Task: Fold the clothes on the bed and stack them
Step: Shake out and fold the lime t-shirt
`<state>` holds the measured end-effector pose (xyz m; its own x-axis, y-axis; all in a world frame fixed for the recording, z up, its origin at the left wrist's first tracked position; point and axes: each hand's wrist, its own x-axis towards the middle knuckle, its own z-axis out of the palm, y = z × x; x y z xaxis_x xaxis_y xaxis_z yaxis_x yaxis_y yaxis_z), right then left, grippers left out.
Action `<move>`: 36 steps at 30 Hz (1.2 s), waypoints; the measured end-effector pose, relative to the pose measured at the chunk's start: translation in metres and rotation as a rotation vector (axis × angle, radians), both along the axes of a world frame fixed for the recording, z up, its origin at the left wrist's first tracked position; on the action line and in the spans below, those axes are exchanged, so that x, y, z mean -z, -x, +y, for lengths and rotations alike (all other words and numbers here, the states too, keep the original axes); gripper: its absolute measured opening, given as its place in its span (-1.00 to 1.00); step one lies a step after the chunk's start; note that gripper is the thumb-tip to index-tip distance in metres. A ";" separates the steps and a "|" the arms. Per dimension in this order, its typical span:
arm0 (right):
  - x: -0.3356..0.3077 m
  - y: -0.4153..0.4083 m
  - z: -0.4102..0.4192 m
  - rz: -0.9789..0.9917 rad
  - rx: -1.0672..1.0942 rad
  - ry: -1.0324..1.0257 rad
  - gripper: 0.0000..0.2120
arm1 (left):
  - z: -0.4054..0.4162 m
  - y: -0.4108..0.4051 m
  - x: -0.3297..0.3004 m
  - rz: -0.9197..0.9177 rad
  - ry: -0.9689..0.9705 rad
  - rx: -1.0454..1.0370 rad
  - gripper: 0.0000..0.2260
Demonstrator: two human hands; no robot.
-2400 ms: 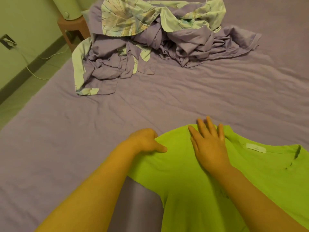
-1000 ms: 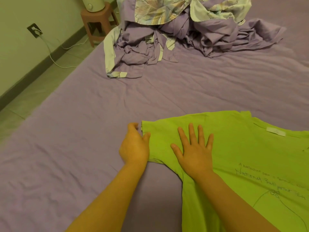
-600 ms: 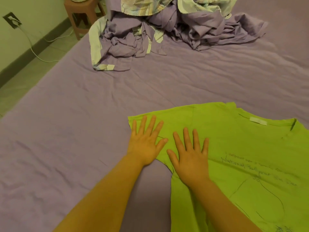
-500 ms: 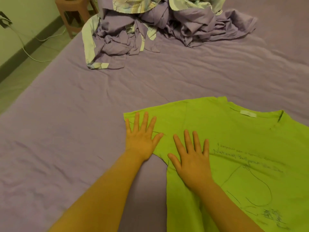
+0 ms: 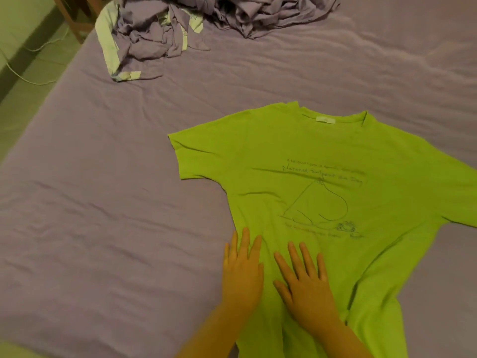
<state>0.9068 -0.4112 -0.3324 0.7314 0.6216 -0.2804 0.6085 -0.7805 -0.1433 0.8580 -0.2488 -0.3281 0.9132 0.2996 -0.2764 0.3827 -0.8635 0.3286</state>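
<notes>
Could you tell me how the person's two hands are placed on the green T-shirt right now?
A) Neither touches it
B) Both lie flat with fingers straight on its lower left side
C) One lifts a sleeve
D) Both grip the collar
B: the left hand and right hand lie flat, fingers straight, on the green T-shirt, well below its collar.

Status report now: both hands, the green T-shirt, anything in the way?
Left hand and right hand open, flat on green T-shirt. Shirt spread face up, unfolded. Crumpled purple bedding lies apart at far end.
</notes>
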 end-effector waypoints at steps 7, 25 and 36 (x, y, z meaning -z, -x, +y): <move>-0.019 0.055 -0.039 0.169 0.029 0.046 -0.45 | -0.039 0.059 -0.028 -0.108 0.513 -0.652 -0.32; -0.041 0.106 -0.058 0.059 -0.108 -0.404 -0.63 | -0.006 0.158 -0.061 -0.180 0.667 -0.987 -0.74; -0.031 0.122 -0.043 0.035 -0.041 -0.290 -0.63 | 0.002 0.176 -0.038 -0.142 0.435 -0.364 -0.85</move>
